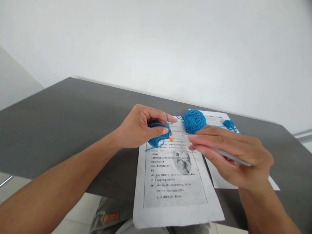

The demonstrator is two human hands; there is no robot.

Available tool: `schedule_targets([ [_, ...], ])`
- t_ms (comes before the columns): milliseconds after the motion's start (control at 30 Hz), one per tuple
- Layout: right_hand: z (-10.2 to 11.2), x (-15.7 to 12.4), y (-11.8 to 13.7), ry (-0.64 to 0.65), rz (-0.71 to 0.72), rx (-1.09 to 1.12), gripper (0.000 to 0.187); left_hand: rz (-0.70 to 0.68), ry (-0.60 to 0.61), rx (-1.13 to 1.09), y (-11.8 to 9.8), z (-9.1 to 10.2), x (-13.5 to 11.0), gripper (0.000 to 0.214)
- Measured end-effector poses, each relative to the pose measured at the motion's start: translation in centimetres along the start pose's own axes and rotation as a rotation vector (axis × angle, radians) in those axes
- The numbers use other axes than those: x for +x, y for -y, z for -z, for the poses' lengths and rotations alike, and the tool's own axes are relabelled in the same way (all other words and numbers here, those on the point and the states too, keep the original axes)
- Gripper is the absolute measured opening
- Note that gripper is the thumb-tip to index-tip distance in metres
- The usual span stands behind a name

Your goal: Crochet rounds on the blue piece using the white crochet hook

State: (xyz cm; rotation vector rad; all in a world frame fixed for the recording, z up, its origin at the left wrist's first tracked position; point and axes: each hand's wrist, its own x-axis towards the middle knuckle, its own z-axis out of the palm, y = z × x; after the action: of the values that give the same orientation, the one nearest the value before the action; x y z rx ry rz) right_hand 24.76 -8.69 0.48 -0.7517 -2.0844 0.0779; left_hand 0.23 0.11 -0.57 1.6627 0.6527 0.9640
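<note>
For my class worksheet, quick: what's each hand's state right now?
Left hand: closed, holding the blue yarn piece.
Right hand: closed, holding the grey-handled tool.

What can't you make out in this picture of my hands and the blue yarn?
Head view:
Front sheet: much print blurred or too small to read.
Blue worked piece: partly hidden by the left hand.
Grey tool: partly covered by the right hand.
Rear sheet: partly hidden behind the right hand.
</note>
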Motion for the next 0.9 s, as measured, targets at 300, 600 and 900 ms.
schedule_targets([
  [300,-2.0,-0.5,-1.0,-0.284,-0.605,0.797,0.013,0.013,-0.044,-0.158,-0.2,-0.3,-0.3,0.019],
  [600,-6.0,0.4,-0.5,-0.453,-0.622,0.910,0.019,-0.044,-0.241,-0.072,0.0,-2.0,-0.7,0.020],
  [900,-7.7,0.2,1.5,-0.591,-0.607,0.590,0.014,0.052,-0.390,-0.040,-0.5,-3.7,-1.2,0.015],
])
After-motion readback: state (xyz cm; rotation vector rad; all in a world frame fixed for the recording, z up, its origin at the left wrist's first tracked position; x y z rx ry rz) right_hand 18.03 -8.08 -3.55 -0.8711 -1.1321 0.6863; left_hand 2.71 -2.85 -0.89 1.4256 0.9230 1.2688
